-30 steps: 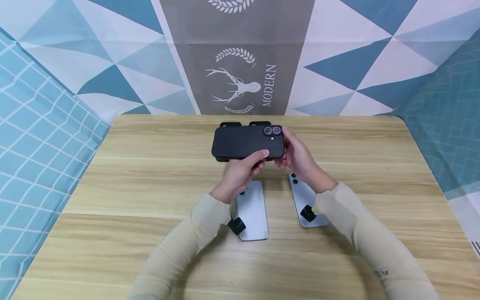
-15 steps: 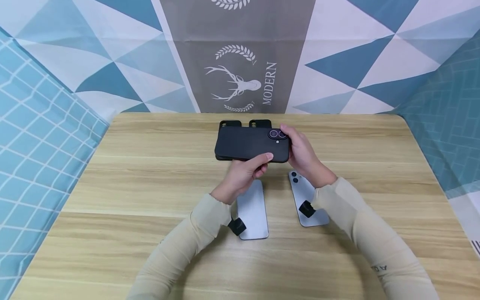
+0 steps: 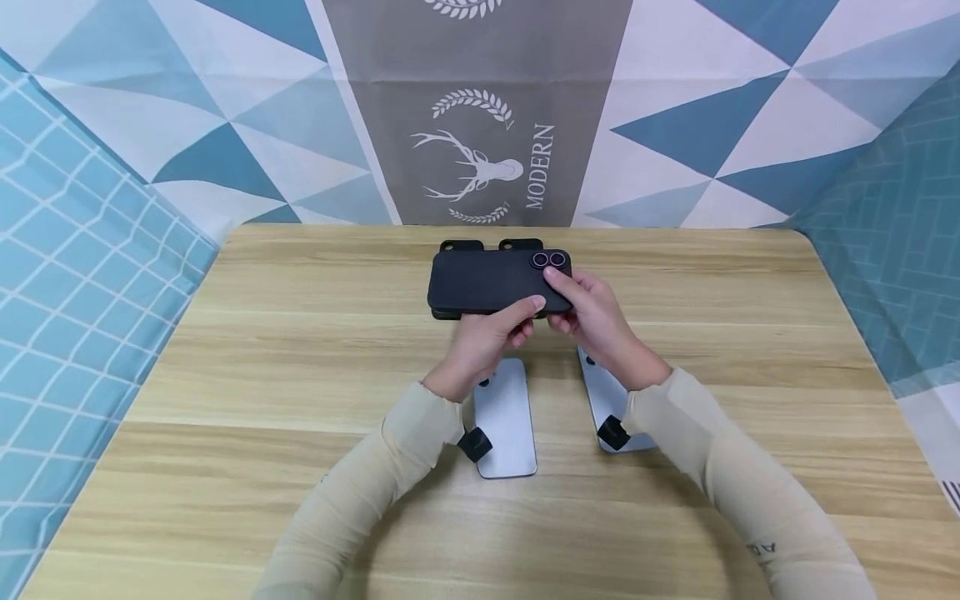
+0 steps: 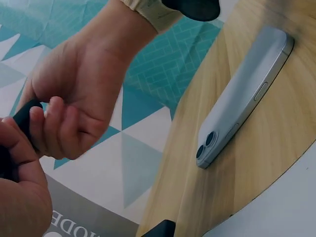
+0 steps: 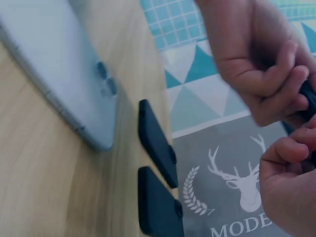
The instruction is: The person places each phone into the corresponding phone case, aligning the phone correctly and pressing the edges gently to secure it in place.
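Observation:
A phone in a black case (image 3: 480, 279) is held sideways above the far part of the table, its back and twin camera lenses turned up. My left hand (image 3: 478, 346) grips its near long edge, thumb on the back and fingers curled underneath. At the camera end, my right hand (image 3: 596, 317) pinches the corner, its thumb right beside the lenses. Under and behind the held phone lie two black phone cases (image 3: 461, 245), mostly covered in the head view. The right wrist view shows both cases (image 5: 157, 143) side by side on the wood.
A silver phone (image 3: 506, 425) lies back up below my left forearm's wrist. Another silver phone (image 3: 600, 392) lies under my right wrist, partly covered by it. A patterned cloth (image 3: 480, 158) hangs behind the wooden table (image 3: 247, 358).
The held phone shifted slightly right, then back left and up. My right thumb has moved from the phone's far corner onto its back beside the lenses. The left hand keeps its grip.

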`<act>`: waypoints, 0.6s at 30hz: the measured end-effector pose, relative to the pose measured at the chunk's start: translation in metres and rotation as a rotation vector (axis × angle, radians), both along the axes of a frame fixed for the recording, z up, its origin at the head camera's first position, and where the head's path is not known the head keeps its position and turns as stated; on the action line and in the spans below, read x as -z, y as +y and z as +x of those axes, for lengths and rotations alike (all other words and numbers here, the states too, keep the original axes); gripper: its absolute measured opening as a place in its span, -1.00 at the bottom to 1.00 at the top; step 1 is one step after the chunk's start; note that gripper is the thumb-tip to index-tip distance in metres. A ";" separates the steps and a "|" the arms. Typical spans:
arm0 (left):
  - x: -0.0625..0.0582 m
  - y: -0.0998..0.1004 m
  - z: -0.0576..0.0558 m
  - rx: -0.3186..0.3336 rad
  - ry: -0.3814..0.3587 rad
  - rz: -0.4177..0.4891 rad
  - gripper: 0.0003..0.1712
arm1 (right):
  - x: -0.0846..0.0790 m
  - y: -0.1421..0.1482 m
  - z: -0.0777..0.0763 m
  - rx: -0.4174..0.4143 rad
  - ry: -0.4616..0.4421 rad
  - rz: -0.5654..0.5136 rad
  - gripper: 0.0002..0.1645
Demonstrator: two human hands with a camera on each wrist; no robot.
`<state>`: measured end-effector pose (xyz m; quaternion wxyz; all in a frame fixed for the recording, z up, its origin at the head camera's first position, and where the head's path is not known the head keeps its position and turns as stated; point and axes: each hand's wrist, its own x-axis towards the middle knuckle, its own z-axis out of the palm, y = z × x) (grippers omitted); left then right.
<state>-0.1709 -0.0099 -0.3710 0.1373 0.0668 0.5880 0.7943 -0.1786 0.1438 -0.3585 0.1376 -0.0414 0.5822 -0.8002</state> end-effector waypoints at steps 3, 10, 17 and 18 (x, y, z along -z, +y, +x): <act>-0.001 0.000 -0.001 0.017 -0.024 0.019 -0.90 | -0.002 0.002 0.001 0.037 0.010 -0.020 -0.78; -0.006 -0.028 -0.001 -0.018 -0.076 0.131 -0.80 | -0.005 0.012 -0.004 0.136 -0.003 -0.129 -0.69; -0.011 -0.044 -0.004 -0.004 -0.089 0.084 -0.66 | -0.001 0.023 -0.009 0.107 -0.008 -0.190 -0.71; -0.011 -0.044 -0.004 0.002 -0.089 0.092 -0.66 | -0.001 0.023 -0.009 0.104 -0.013 -0.192 -0.73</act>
